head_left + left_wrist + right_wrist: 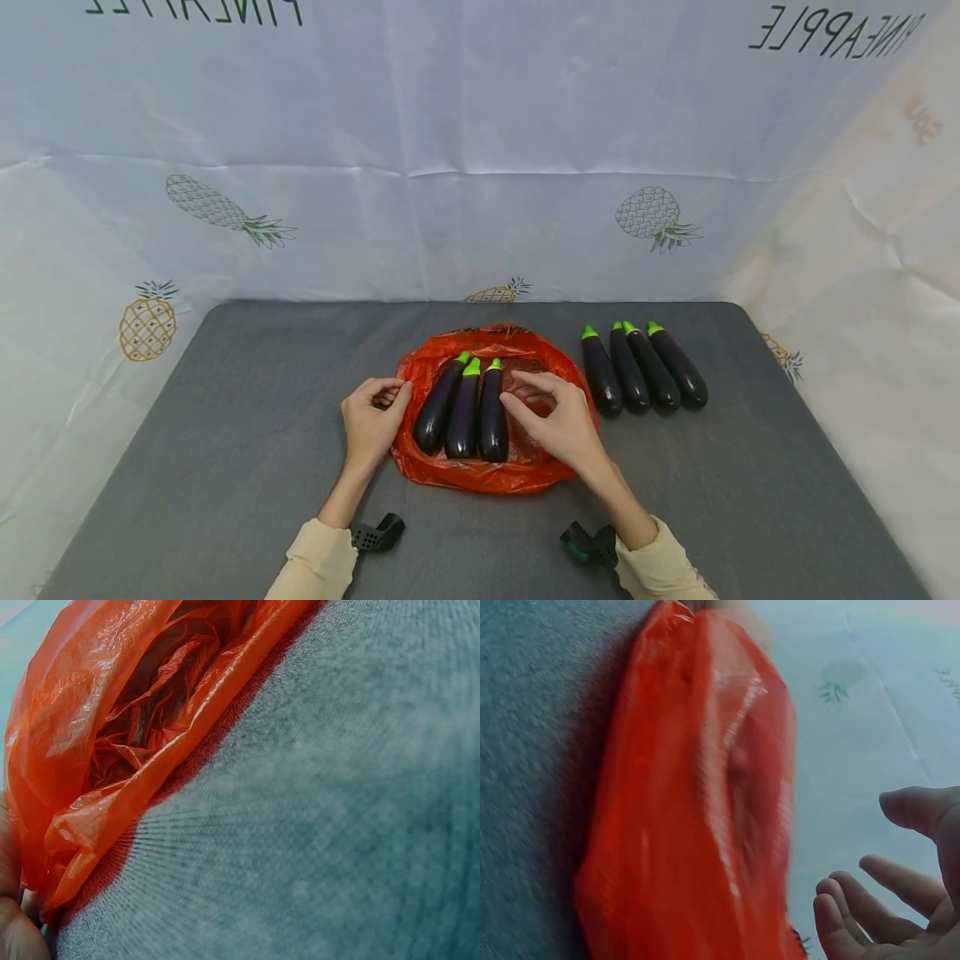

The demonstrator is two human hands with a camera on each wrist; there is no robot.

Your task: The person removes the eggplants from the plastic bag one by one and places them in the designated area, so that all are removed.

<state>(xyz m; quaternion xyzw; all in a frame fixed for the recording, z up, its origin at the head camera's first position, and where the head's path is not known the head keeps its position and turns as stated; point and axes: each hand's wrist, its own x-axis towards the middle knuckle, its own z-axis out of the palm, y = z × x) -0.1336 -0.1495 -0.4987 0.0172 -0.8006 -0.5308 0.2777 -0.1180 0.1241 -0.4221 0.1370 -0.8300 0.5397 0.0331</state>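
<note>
Reaching in from the near side: two cream sleeves (318,562), a black wrist unit (378,533) at each cuff, both just short of the hands. Left hand (375,421) pinches the left rim of a red plastic bag (487,479), thumb and fingers together on the film. Right hand (558,421) is spread: thumb apart from loosely curved fingers, over the bag's right half.

Bag sits on the grey table (225,467) between the two hands, rim laid out in a rough ring. Three dark purple eggplants (462,417) lie side by side inside that ring, just right of the left hand's pinch, green stem ends away from the person. Right thumb tip is right beside the rightmost of them; can't tell if it touches. Red film shows under the right hand.

Four more eggplants (652,372) lie in a row on the table, beyond the right hand and to its right, outside the bag, stems also away.

Well past both hands, beyond the table's far edge: pale cloth (450,233) with pineapple prints (648,212) and mirrored PINEAPPLE lettering (836,33).
</note>
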